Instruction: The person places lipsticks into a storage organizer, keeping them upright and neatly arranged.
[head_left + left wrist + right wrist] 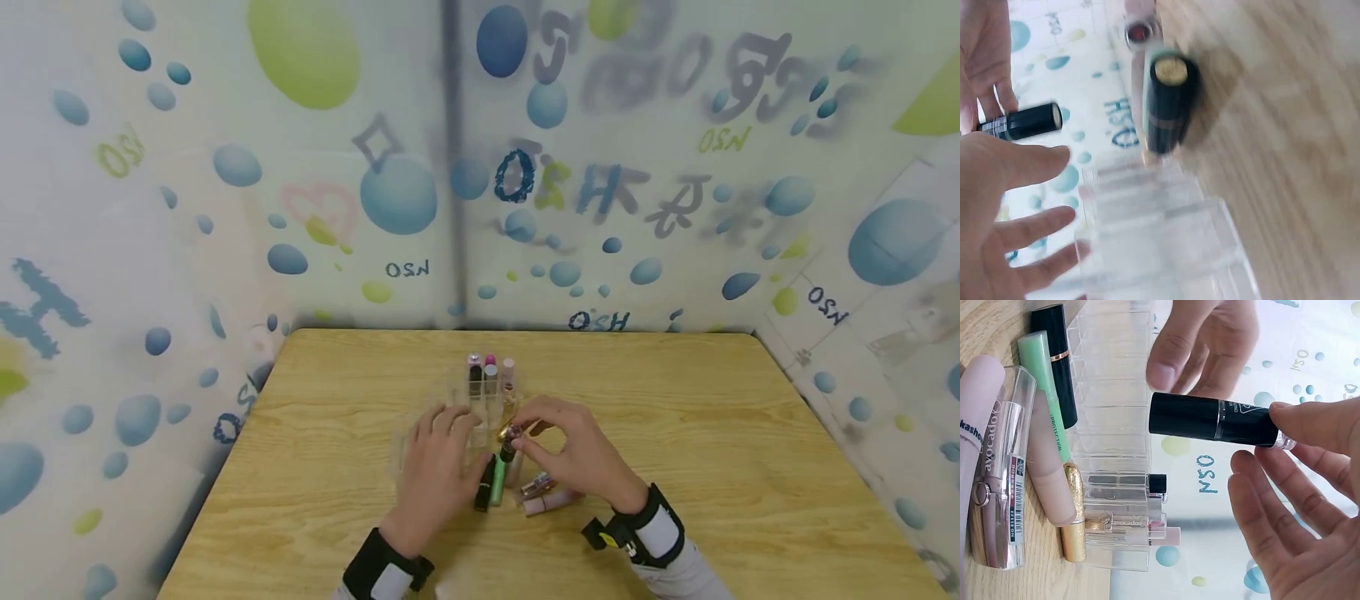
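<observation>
My right hand [581,450] pinches a black lipstick tube [1204,417] by its clear end, between thumb and fingers. In the right wrist view the tube lies level in the air above the clear lipstick organizer [1110,381]. My left hand [438,467] is over the organizer's left side, fingers spread, holding nothing. Its thumb [1035,165] is close to the black tube's free end in the left wrist view; whether they touch I cannot tell. Several lipsticks, among them a pink-capped one [1172,536], stand in the organizer's far slots.
On the wooden table [660,400] beside the organizer lie another black lipstick [1054,362], a green tube [1041,375], a pale pink tube [1050,469], a gold tube [1074,519], a clear silvery tube [1004,487] and a pink tube [551,502]. A patterned curtain [420,275] hangs behind.
</observation>
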